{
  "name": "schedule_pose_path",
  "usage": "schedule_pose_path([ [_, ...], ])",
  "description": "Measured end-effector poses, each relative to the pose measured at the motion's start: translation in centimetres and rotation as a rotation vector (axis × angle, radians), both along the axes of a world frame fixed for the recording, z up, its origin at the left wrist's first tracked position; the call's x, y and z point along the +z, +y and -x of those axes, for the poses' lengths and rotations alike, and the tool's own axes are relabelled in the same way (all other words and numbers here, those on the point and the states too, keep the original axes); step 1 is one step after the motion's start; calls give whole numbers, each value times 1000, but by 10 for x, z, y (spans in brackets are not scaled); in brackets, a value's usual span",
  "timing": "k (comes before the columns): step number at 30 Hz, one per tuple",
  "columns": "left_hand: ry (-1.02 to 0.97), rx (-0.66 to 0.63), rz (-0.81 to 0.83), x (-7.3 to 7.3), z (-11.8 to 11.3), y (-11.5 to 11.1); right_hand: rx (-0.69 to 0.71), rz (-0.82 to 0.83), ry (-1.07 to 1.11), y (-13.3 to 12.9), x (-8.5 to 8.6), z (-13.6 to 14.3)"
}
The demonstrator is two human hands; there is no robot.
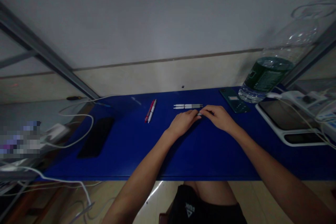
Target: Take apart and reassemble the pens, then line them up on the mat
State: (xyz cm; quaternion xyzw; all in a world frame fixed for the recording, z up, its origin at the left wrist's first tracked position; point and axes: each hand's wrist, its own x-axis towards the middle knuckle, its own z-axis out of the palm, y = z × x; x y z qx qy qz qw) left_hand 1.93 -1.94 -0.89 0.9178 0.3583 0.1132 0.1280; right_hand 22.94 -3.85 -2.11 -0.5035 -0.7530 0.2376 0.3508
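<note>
My left hand (184,121) is palm down over the blue table, fingers closed around a mostly hidden slim object. Only a short pale grey piece (199,114) of it shows, and it looks like the end of a pen. The fingertips of my right hand (218,117) pinch that same end. Just behind my hands, white pens with grey grips (187,106) lie side by side, pointing right. To the left, a red pen (149,111) and a white pen (152,111) lie next to each other at a slant.
A black phone (96,137) lies at the left of the blue table (210,161). At the right are a dark teal phone (234,100), a large water bottle (267,73) and a white scale (288,120). White cables (90,126) run along the left; a wall stands behind.
</note>
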Motion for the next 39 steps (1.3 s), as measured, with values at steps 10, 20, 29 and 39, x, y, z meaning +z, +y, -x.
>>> schedule_pose_path([
  [10, 34, 24, -50, 11, -2, -10, -42, 123, 2, -4, 2, 1],
  [20, 29, 93, -39, 13, 0, -7, 16, 66, 33, -3, 3, 0],
  [29, 47, 73, -39, 12, 0, -7, 40, 104, 29, -5, 5, 0],
  [39, 20, 34, 13, 15, -5, -13, -27, 114, -71, -4, 4, 2],
])
